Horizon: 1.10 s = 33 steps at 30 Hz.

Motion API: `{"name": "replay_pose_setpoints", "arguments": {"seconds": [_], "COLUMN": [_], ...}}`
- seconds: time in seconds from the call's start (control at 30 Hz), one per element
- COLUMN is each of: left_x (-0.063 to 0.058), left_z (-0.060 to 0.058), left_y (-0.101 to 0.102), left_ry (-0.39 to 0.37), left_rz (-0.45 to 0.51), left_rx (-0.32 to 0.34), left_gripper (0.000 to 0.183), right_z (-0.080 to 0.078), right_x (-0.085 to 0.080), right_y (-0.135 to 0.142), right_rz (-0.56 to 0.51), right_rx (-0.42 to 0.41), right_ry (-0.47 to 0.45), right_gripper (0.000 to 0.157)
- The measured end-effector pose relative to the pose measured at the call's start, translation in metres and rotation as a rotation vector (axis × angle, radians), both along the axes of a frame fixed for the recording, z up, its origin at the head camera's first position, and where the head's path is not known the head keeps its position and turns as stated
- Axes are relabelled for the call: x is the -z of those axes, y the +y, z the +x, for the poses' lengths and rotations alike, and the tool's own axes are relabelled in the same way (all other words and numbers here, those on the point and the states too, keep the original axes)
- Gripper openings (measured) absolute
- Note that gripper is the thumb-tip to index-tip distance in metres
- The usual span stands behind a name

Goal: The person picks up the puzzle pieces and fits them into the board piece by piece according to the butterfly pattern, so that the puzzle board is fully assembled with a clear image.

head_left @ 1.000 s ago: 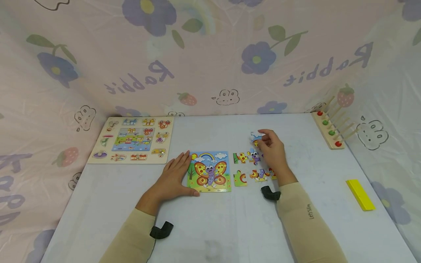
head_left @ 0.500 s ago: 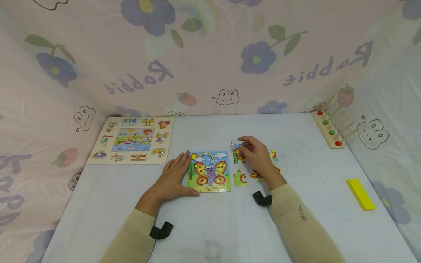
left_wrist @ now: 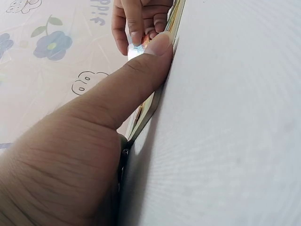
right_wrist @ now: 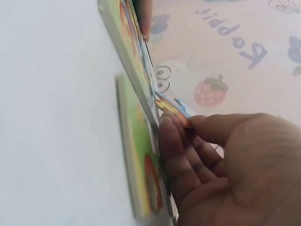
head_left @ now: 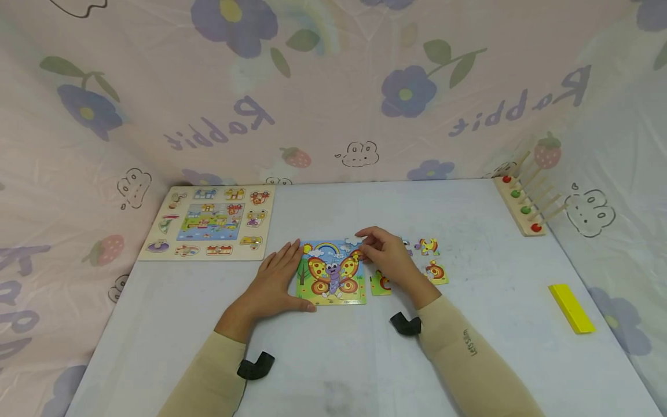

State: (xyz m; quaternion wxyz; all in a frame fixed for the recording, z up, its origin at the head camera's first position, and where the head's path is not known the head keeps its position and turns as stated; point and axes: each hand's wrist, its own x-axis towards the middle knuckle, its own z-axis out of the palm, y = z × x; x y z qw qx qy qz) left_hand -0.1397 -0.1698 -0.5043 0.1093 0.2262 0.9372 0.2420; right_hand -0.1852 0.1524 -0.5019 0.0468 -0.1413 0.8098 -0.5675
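My left hand (head_left: 275, 284) lies with straight fingers along the left side of a square butterfly puzzle board (head_left: 333, 275), its thumb at the near edge. Between thumb and fingers, my right hand (head_left: 388, 255) pinches a jigsaw piece (head_left: 354, 246) over the board's upper right corner. The right wrist view shows this piece (right_wrist: 174, 110) tilted close over the board, blue and orange-yellow on its face. Loose jigsaw pieces lie right of the board: a green one (head_left: 380, 284), a yellow-and-red one (head_left: 429, 247) and another (head_left: 436, 272). My right hand hides others.
A wooden picture board (head_left: 208, 223) with vehicle shapes lies at the back left. Toward the back right stands a wooden peg rack (head_left: 521, 208) with red and green beads. A yellow block (head_left: 571, 308) lies near the right edge, and patterned cloth (head_left: 333, 87) hangs behind the table.
My right hand has carried the jigsaw piece left and nearer, from above the loose pieces to the board's upper right corner. The left hand has stayed put.
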Motion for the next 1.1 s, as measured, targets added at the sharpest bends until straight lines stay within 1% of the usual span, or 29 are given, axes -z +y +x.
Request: {"name": "replay_pose_setpoints", "arguments": {"seconds": [0.1,0.2,0.43,0.53,0.63,0.73,0.83,0.93,1.0,1.1], "left_x": [0.000,0.001,0.000,0.000,0.001,0.000,-0.001,-0.002,-0.003,-0.003], "left_z": [0.000,-0.001,0.000,0.000,0.000,0.000,0.000,0.000,0.000,0.000], "left_y": [0.000,0.000,0.000,0.000,0.000,0.000,0.000,0.000,0.000,0.000], "left_ry": [0.002,0.002,0.006,0.005,0.008,0.002,-0.001,-0.001,-0.002,0.001], "left_rz": [0.009,0.009,0.006,0.007,0.009,0.009,0.008,0.007,0.005,0.010], "left_rx": [0.000,0.000,0.001,0.001,0.002,0.001,0.003,0.005,0.005,0.005], "left_gripper": [0.142,0.142,0.142,0.141,0.141,0.141,0.141,0.141,0.141,0.141], "right_z": [0.003,0.005,0.004,0.003,0.003,0.004,0.006,0.007,0.007,0.008], "right_x": [-0.001,-0.002,0.000,0.000,0.001,0.000,-0.002,-0.003,-0.004,-0.006], "right_y": [-0.007,-0.011,-0.013,-0.013,-0.012,-0.012,-0.012,-0.012,-0.012,-0.013], "right_rz": [0.085,0.155,0.191,0.214,0.256,0.312,0.415,0.546,0.620,0.701], "right_rx": [-0.011,0.009,0.054,0.067,0.070,0.028,-0.053,-0.152,-0.204,-0.232], "right_ry": [-0.004,-0.004,0.009,0.041,0.094,0.165,0.239,0.277,0.294,0.329], "right_gripper": [0.028,0.029,0.030,0.028,0.026,0.027,0.033,0.039,0.040,0.038]}}
